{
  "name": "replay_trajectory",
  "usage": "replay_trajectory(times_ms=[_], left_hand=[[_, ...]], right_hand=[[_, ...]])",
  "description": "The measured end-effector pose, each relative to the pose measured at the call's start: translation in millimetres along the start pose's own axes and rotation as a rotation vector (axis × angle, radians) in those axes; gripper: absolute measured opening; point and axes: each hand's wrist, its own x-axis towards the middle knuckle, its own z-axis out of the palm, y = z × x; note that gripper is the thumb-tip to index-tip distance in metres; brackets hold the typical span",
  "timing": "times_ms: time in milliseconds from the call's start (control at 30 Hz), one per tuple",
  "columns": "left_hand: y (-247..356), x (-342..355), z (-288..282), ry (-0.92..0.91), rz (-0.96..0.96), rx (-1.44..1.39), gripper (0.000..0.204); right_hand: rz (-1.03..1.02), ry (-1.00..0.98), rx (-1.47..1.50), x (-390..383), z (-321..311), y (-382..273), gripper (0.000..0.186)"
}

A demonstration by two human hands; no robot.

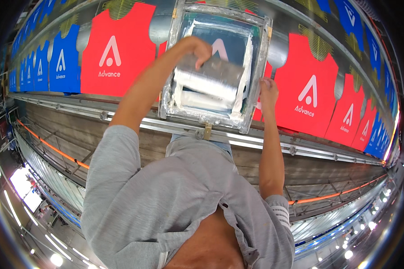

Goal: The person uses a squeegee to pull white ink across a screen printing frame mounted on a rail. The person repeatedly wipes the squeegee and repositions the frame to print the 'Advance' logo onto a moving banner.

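Note:
A metal screen-printing frame [197, 116], its rim smeared with ink, lies over a red garment panel on the long printing table. Inside it, my left hand [195, 48] grips a wide metal squeegee [222, 74] from above, fingers curled over its top edge. White ink [197, 98] lies on the mesh on my side of the squeegee and in streaks along the inner edges. Beyond the blade a pale logo shows through the dark mesh. My right hand [268, 91] is closed on the frame's right side rail.
Red garment panels with white prints lie left [130, 54] and right [307, 89] of the frame, with blue panels [65, 58] farther out. A metal rail [309, 154] runs along the table's near edge. Behind me stretch an orange pipe [60, 148] and another long table.

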Motion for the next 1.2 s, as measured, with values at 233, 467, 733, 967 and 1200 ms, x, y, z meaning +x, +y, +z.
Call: replay_trajectory(times_ms=[233, 467, 733, 967, 1200], left_hand=[[25, -26, -79, 1.070, -0.078, 0.369, 0.037], [52, -35, 89, 1.159, -0.120, 0.305, 0.027], [75, -58, 299, 1.413, 0.134, 0.255, 0.041], [16, -120, 275, 1.241, 0.119, 0.148, 0.035], [-186, -255, 284, 1.215, -0.086, 0.232, 0.042]], right_hand=[[0.004, 0.015, -0.010, -10, -7, -12, 0.038], [-0.102, 0.035, -0.071, 1, -9, -7, 0.035], [-0.264, 0.167, -0.160, 11, -4, -6, 0.037], [-0.258, 0.164, 0.005, -27, 59, -50, 0.033], [-0.420, 0.209, 0.066, -116, 311, -87, 0.025]])
